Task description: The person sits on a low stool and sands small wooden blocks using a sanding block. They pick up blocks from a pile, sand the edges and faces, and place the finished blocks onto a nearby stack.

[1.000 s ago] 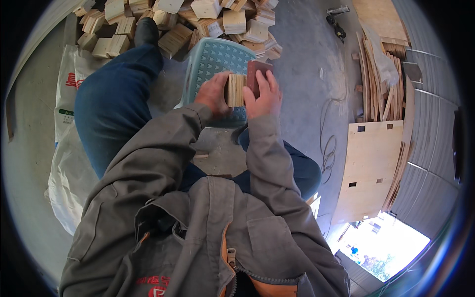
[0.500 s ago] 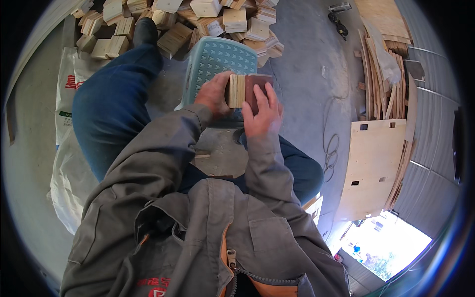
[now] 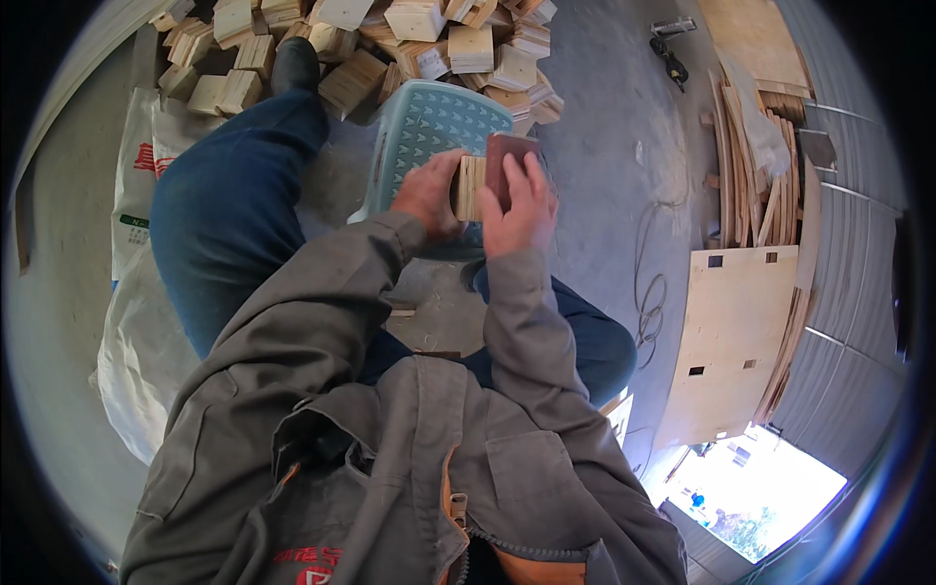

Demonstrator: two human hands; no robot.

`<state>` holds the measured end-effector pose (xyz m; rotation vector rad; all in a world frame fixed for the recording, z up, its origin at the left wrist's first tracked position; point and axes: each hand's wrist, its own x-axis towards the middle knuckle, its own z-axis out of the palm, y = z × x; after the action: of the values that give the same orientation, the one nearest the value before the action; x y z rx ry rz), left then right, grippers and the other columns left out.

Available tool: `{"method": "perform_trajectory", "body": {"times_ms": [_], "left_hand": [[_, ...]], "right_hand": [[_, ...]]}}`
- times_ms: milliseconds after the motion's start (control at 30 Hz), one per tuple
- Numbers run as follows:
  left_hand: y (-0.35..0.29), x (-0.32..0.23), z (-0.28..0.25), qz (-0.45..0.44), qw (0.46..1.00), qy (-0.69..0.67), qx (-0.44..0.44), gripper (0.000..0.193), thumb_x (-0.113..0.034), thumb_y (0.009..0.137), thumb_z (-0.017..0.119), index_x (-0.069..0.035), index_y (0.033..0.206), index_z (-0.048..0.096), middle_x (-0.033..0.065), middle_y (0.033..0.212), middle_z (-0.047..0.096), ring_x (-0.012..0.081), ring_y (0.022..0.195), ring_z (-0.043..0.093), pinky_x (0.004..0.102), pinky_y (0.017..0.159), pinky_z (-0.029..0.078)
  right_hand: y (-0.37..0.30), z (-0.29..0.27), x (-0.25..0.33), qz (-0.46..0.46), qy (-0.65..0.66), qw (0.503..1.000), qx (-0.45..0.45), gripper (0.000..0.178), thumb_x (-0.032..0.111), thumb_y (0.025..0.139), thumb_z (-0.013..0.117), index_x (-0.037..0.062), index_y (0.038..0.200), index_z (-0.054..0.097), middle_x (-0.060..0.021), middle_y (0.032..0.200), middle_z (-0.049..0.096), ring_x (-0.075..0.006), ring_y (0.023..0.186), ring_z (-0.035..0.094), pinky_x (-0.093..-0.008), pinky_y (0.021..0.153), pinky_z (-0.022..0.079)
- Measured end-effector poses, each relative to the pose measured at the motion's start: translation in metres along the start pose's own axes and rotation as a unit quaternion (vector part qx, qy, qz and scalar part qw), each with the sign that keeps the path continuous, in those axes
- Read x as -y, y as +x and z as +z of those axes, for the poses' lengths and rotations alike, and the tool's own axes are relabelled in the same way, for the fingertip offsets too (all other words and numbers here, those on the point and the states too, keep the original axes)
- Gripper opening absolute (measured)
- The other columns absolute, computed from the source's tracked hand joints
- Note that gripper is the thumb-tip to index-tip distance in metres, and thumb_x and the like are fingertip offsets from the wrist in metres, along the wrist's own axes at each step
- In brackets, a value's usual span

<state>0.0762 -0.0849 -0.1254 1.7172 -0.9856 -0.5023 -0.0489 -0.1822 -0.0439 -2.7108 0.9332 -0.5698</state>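
My left hand (image 3: pixel 430 197) grips a small plywood block (image 3: pixel 471 189) from its left side, its layered edge facing up. Against the block's right side lies a flat, reddish-brown sanding block (image 3: pixel 507 159). My right hand (image 3: pixel 525 207) is closed on that sanding block, with the fingers laid across its face. Both hands are above the near part of a light teal plastic stool (image 3: pixel 429 115) with a patterned top. The underside of the plywood block and my left fingertips are hidden.
A heap of plywood blocks (image 3: pixel 471 49) lies beyond the stool. White plastic sacks (image 3: pixel 136 322) are on the left. To the right are a loose cable (image 3: pixel 651 302), a corded tool (image 3: pixel 670 60), stacked wood strips (image 3: pixel 770 185) and a plywood sheet (image 3: pixel 726 331). My legs flank the stool.
The sanding block has slid away from me along the plywood block's side, and its far end now sticks out past it. My left hand keeps its hold. The view has shifted slightly.
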Motion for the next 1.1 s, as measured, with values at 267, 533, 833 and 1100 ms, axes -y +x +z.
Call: {"method": "perform_trajectory", "body": {"times_ms": [267, 533, 833, 1100], "left_hand": [[0.000, 0.011, 0.005, 0.011, 1.000, -0.008, -0.006, 0.081, -0.028, 0.076, 0.088, -0.011, 0.145, 0.050, 0.0192, 0.139, 0.061, 0.0406, 0.130, 0.059, 0.0486, 0.106, 0.048], [-0.001, 0.007, 0.001, 0.012, 0.999, -0.028, -0.018, 0.084, -0.024, 0.072, 0.087, -0.010, 0.145, 0.048, 0.0197, 0.137, 0.061, 0.0431, 0.126, 0.060, 0.0503, 0.105, 0.050], [0.000, -0.002, 0.001, 0.020, 1.000, 0.000, -0.020, 0.090, -0.024, 0.066, 0.093, -0.011, 0.143, 0.049, 0.0192, 0.135, 0.062, 0.0417, 0.125, 0.061, 0.0506, 0.105, 0.050], [-0.001, 0.007, 0.003, 0.013, 1.000, -0.008, -0.017, 0.084, -0.033, 0.074, 0.089, -0.011, 0.145, 0.049, 0.0198, 0.136, 0.061, 0.0413, 0.127, 0.060, 0.0494, 0.106, 0.048]], "right_hand": [[-0.087, -0.029, 0.024, -0.072, 0.021, 0.996, 0.038, 0.066, 0.024, 0.080, 0.085, 0.0205, 0.143, 0.065, -0.0108, 0.158, 0.050, -0.0354, 0.128, 0.054, -0.0501, 0.106, 0.044], [0.012, 0.012, 0.023, -0.037, -0.015, 0.999, 0.001, 0.056, 0.027, 0.083, 0.081, 0.0234, 0.138, 0.070, -0.0023, 0.157, 0.053, -0.0336, 0.127, 0.056, -0.0505, 0.108, 0.045], [0.059, 0.023, 0.017, 0.027, -0.055, 0.997, 0.043, 0.056, 0.032, 0.087, 0.078, 0.0229, 0.142, 0.068, -0.0059, 0.157, 0.053, -0.0349, 0.130, 0.055, -0.0518, 0.111, 0.043], [-0.065, -0.028, 0.030, -0.045, -0.004, 0.997, 0.061, 0.064, 0.022, 0.081, 0.084, 0.0151, 0.142, 0.067, -0.0145, 0.157, 0.052, -0.0369, 0.128, 0.056, -0.0504, 0.108, 0.044]]}}
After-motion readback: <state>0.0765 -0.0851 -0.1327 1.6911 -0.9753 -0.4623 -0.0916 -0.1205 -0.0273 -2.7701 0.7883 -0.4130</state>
